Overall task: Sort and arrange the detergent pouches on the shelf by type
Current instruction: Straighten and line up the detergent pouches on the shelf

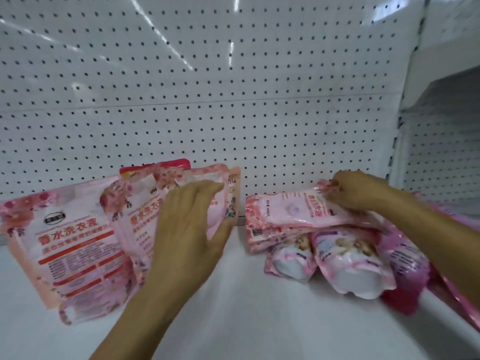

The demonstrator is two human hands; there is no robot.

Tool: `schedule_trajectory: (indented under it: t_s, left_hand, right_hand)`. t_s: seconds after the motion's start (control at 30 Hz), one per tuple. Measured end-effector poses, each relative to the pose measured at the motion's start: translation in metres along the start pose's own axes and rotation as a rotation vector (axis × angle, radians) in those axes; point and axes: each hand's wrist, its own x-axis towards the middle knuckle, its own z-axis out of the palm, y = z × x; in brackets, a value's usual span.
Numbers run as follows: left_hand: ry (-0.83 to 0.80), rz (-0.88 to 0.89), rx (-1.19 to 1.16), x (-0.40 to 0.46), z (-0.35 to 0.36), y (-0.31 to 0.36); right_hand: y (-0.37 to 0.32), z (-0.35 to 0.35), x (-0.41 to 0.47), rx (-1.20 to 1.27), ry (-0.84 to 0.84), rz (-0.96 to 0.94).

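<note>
On a white shelf (pixel 246 320) backed by a white pegboard (pixel 207 100): two groups of pink detergent pouches, well apart, with bare shelf between.

Left group: three pouches countable for sure, all with pale pink floral print and red lettering. One large front pouch (pixel 70 245) leaning back at the far left, its label facing out. A second pouch (pixel 140 211) just behind and to the right, overlapping the first. A third pouch (pixel 210 183) further right, under the fingers, with edges of more pouches (pixel 235 193) peeking out behind; exact number there impossible to tell. Left hand (pixel 187 229) spread flat against the second and third pouches, fingers extended, thumb hooked around the right edge, pressing rather than clasping.

Right group: lying down, stacked. On top, one flat pale pink pouch (pixel 293 211), pinched at its far right end by the right hand (pixel 358 190), fingers curled closed on the seal. Beneath it, another flat pouch edge (pixel 262 237) of the same print. Lower still, two rounded pouches with a baby picture, the smaller (pixel 291 261) left, the bigger (pixel 355 266) right. One darker magenta pouch (pixel 407 266) beside them, partly under the right forearm.
</note>
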Motion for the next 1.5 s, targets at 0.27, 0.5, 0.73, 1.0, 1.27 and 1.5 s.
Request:
schedule_trajectory:
  t_s: [0.27, 0.5, 0.73, 1.0, 1.27, 1.5]
  left_hand:
    - [-0.409, -0.058, -0.202, 0.037, 0.097, 0.091]
    - [0.013, -0.105, -0.317, 0.042, 0.13, 0.116]
    - [0.518, -0.62, -0.696, 0.049, 0.081, 0.105]
    - [0.596, -0.742, -0.538, 0.015, 0.024, 0.068]
    - [0.531, -0.761, -0.347, -0.003, 0.017, 0.031]
    - [0.537, -0.505, 0.071, -0.004, 0.003, 0.028]
  right_hand:
    - [0.017, -0.006, 0.018, 0.539, -0.059, 0.015]
    - [0.007, -0.038, 0.004, 1.388, -0.172, -0.226]
    - [0.022, -0.032, 0.01, 1.041, -0.137, -0.552]
    - [0.03, -0.008, 0.002, -0.003, -0.379, -0.576]
    - [0.023, -0.018, -0.035, -0.363, -0.167, -0.553]
    - [0.023, -0.009, -0.06, -0.676, 0.007, -0.538]
